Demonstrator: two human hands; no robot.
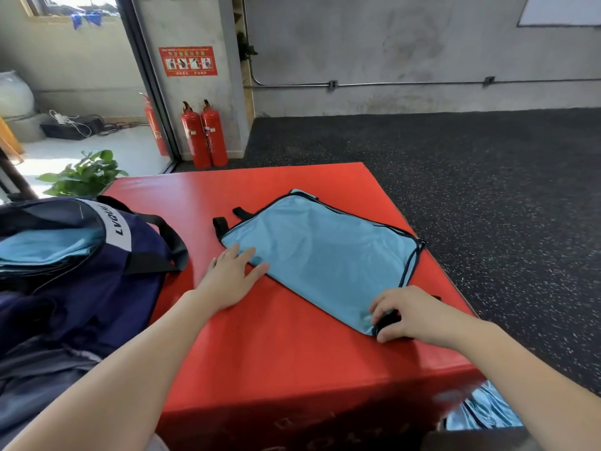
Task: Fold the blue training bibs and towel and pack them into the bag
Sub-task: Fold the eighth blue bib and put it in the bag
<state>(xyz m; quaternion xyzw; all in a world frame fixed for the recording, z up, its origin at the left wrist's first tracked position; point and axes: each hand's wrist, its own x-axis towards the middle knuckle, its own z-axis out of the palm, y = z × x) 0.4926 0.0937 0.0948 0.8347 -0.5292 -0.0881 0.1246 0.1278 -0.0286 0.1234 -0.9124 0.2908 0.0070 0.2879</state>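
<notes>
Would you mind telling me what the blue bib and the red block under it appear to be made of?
Blue bib: probably thin synthetic fabric, slightly shiny, lying in soft wrinkles, with dark binding along the edges. Red block: looks like padded vinyl or faux leather, smooth with a dull sheen and rounded corners.

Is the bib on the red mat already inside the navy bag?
No: the bib lies flat on the red mat, apart from the navy bag, with the left hand pressing its near corner.

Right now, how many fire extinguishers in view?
3: two side by side against the pillar past the red mat, one left beyond the door frame, possibly a reflection.
</notes>
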